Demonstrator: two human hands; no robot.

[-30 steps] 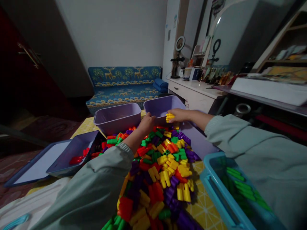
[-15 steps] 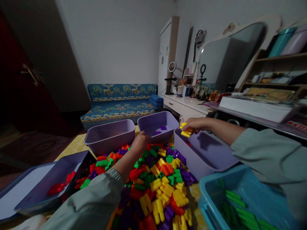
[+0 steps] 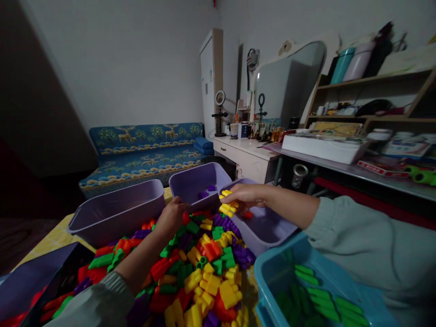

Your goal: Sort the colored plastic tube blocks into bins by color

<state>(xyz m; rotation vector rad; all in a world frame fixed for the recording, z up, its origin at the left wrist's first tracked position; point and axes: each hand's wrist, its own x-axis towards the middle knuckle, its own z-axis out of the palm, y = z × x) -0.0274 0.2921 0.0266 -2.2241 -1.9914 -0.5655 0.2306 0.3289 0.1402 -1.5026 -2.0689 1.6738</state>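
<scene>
Looks like you're mid-carry: right hand (image 3: 248, 197) pinching yellow blocks (image 3: 227, 206) by the right-hand purple bin (image 3: 250, 238). Can't tell if your left hand (image 3: 172, 218), at the block pile (image 3: 211, 284), grips anything. Next move needs a steady pinch, imo.

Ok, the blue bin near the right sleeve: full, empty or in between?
In between. Green pieces lie inside the blue bin, but bare blue surface shows beside them.

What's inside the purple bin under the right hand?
A red block shows inside the bin. The right hand and forearm hide part of the interior, so anything beneath them can't be seen.
</scene>
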